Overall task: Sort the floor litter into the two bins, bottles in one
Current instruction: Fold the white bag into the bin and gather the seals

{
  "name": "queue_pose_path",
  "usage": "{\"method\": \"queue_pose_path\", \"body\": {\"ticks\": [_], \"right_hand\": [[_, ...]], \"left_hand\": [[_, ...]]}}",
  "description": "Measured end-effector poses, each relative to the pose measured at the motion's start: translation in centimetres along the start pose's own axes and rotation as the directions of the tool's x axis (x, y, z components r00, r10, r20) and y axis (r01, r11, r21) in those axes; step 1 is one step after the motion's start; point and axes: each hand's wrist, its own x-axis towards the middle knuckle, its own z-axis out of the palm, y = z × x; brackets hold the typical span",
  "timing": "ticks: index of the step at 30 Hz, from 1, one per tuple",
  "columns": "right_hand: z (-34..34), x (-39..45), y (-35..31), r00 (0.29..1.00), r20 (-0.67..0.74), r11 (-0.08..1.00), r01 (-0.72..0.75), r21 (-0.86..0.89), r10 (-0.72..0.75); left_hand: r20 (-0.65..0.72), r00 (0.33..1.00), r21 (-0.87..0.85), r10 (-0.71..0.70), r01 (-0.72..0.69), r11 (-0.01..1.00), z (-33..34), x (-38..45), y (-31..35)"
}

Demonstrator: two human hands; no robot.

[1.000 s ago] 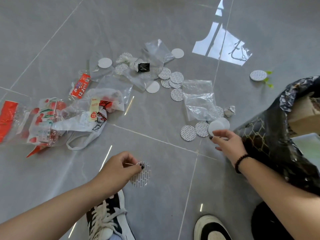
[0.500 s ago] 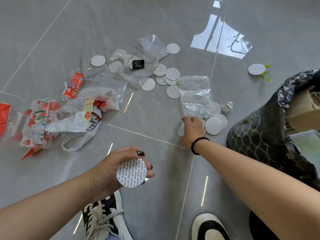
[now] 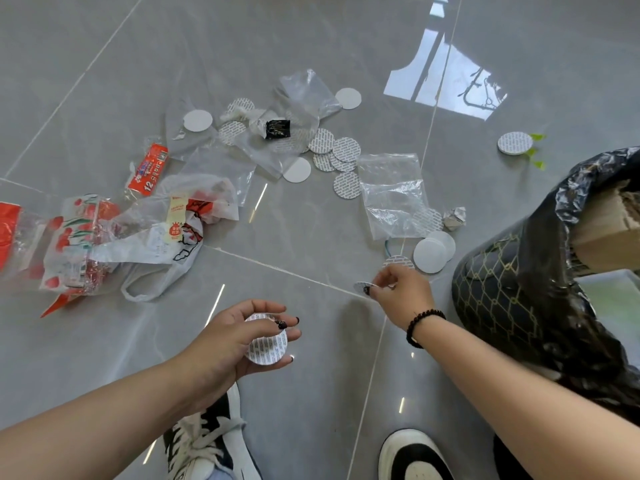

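Left hand (image 3: 235,337) held palm-up above the grey tiled floor (image 3: 104,64), fingers (image 3: 277,336) curled loosely round a printed round disc (image 3: 265,344) cupped in the palm; thumb lies across its top edge. Right hand (image 3: 403,294) lower right of centre, beaded bracelet (image 3: 420,325) on the wrist, thumb and forefinger pinching a second disc (image 3: 362,287) by its edge, the disc nearly edge-on to the camera.

Litter spread over the floor ahead. Just beyond the right hand: one printed disc (image 3: 398,262), two plain white overlapping discs (image 3: 434,251), a clear zip bag (image 3: 393,195), a scrap of crumpled foil (image 3: 454,218). Farther off, a cluster of printed discs (image 3: 337,150) overlapping one another, a small black sachet (image 3: 277,129) lying on more clear bags, single white discs scattered near. A lone disc (image 3: 515,143) sits well apart at upper right, beside green scraps.

Left side: red wrapper marked "12" (image 3: 149,171), white carrier bag (image 3: 162,244) with red print, clear wrapper with red flower pattern (image 3: 69,244).

Bin (image 3: 502,299) at right edge, dark with gold lattice pattern, lined with a black bag (image 3: 554,271); cardboard (image 3: 609,223) shows inside. No bottles can be made out among the litter. Second bin: cannot tell.

Two black-and-white shoes (image 3: 412,455) at bottom of frame
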Motion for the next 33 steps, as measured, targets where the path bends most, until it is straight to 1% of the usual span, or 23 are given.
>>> {"method": "queue_pose_path", "body": {"ticks": [1,2,3,4,5,6,7,9,10,12,13,15,17,18,20,21,22,24,27,29,30,31,33], "right_hand": [[0.1,-0.8,-0.5,0.994,0.090,0.982,-0.084,0.167,0.070],[0.2,-1.7,-1.3,0.971,0.214,0.914,-0.177,0.365,0.102],[0.5,-2.6,-2.0,0.933,0.347,0.802,-0.280,0.527,0.097],[0.9,-3.7,-2.7,0.889,0.453,0.694,-0.366,0.621,0.063],[1.2,-4.7,-3.2,0.854,0.519,0.648,-0.405,0.645,0.017],[1.5,-5.7,-3.8,0.832,0.554,0.672,-0.394,0.627,-0.030],[1.7,-6.6,-4.2,0.820,0.568,0.734,-0.343,0.587,-0.071],[2.1,-7.7,-4.7,0.811,0.572,0.840,-0.220,0.496,-0.126],[2.2,-7.7,-4.8,0.819,0.559,0.860,-0.187,0.475,-0.130],[2.2,-6.8,-4.6,0.877,0.472,0.868,-0.164,0.469,-0.090],[2.1,-5.9,-4.2,0.920,0.389,0.861,-0.163,0.481,-0.043],[1.6,-3.1,-2.8,0.988,0.133,0.888,-0.133,0.440,0.082],[0.5,0.1,-1.0,0.982,-0.103,0.963,-0.132,0.233,0.159],[-0.3,1.3,-0.1,0.972,-0.151,0.980,-0.164,0.116,0.181],[-1.4,3.1,1.4,0.971,-0.141,0.973,-0.208,-0.101,0.193],[-1.8,3.7,1.9,0.978,-0.117,0.961,-0.195,-0.199,0.174],[-2.0,4.0,2.1,0.985,-0.092,0.948,-0.168,-0.269,0.149],[-2.0,4.4,2.3,0.990,-0.067,0.937,-0.141,-0.319,0.126],[-2.2,4.3,2.0,0.976,-0.107,0.937,-0.215,-0.274,0.192],[-2.4,4.0,1.5,0.973,-0.120,0.955,-0.220,-0.196,0.200],[-2.6,3.7,1.0,0.972,-0.096,0.971,-0.222,-0.087,0.214],[-2.8,3.1,0.2,0.970,-0.028,0.968,-0.240,0.073,0.243],[-3.0,1.6,-2.3,0.946,0.207,0.862,-0.313,0.399,0.248]], "left_hand": [[-0.013,1.000,0.017,0.007,-0.007,1.000,-0.1,0.2,0.0],[-0.022,1.000,0.035,0.011,-0.010,0.999,-0.2,0.3,0.1],[-0.023,1.000,0.049,0.010,-0.009,0.999,-0.2,0.5,0.1],[-0.009,1.000,0.058,-0.001,0.001,0.998,-0.2,0.6,0.0],[0.019,1.000,0.071,-0.016,0.014,0.997,-0.2,0.7,-0.1],[0.048,0.998,0.091,-0.031,0.027,0.996,0.0,0.7,-0.2],[0.077,0.996,0.119,-0.045,0.036,0.992,0.1,0.6,-0.3],[0.099,0.994,0.170,-0.048,0.031,0.985,0.5,0.6,-0.6],[0.090,0.995,0.196,-0.035,0.017,0.980,0.5,0.5,-0.8],[0.082,0.996,0.233,-0.018,-0.001,0.973,0.2,0.4,-0.9],[0.099,0.995,0.242,-0.029,0.004,0.970,-0.1,0.4,-1.0],[0.153,0.986,0.277,-0.070,0.025,0.961,-0.6,0.1,-1.1],[0.179,0.978,0.284,-0.106,0.052,0.957,-0.9,-0.1,-1.2],[0.177,0.977,0.285,-0.117,0.063,0.956,-0.9,-0.3,-1.3],[0.164,0.978,0.287,-0.128,0.077,0.955,-0.7,-0.4,-1.3],[0.159,0.978,0.288,-0.138,0.088,0.954,-0.6,-0.4,-1.3],[0.159,0.976,0.290,-0.150,0.099,0.952,-0.4,-0.5,-1.1],[0.176,0.969,0.308,-0.172,0.112,0.945,-0.2,-0.6,-0.7],[0.186,0.966,0.300,-0.178,0.116,0.947,-0.2,-0.6,-0.7],[0.177,0.973,0.274,-0.151,0.098,0.957,-0.4,-0.5,-0.6],[0.173,0.976,0.252,-0.129,0.083,0.964,-0.4,-0.4,-0.5],[0.173,0.980,0.225,-0.103,0.062,0.972,-0.5,-0.3,-0.3],[0.176,0.983,0.165,-0.052,0.022,0.986,-0.7,0.1,0.2]]}}
